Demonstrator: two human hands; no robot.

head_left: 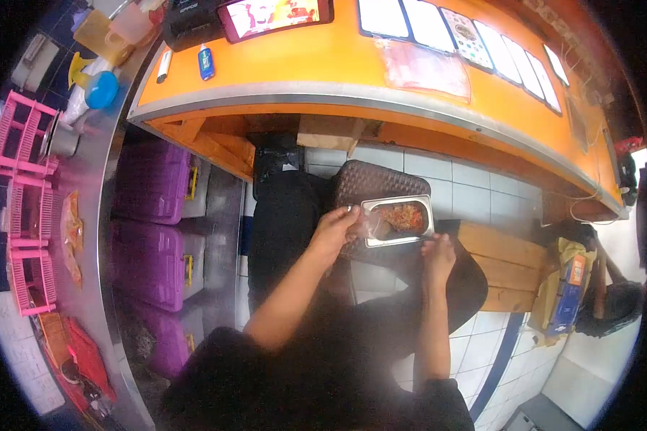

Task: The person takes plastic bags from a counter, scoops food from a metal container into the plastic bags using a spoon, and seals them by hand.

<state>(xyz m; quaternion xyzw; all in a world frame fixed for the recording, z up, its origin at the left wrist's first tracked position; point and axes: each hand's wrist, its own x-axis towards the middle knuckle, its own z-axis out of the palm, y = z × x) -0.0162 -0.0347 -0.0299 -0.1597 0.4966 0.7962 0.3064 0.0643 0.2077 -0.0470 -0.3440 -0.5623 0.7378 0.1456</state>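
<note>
A small rectangular metal pan (399, 243) with chopped reddish-orange food (402, 217) in it rests on a dark brown woven-pattern stool (381, 179) between my knees. At the pan's left end, my left hand (332, 233) pinches a clear plastic bag (370, 224), which overlaps the pan's rim. My right hand (438, 257) is closed beside the pan's lower right corner. What its fingers hold, if anything, is too small to make out.
An orange counter (287, 68) ahead carries a phone (277, 16), a blue lighter (206, 63), several cards (428, 25) and a plastic packet (428, 72). Purple bins (147, 262) stand left under a metal counter holding pink racks (29, 208). A wooden bench (503, 262) is on the right.
</note>
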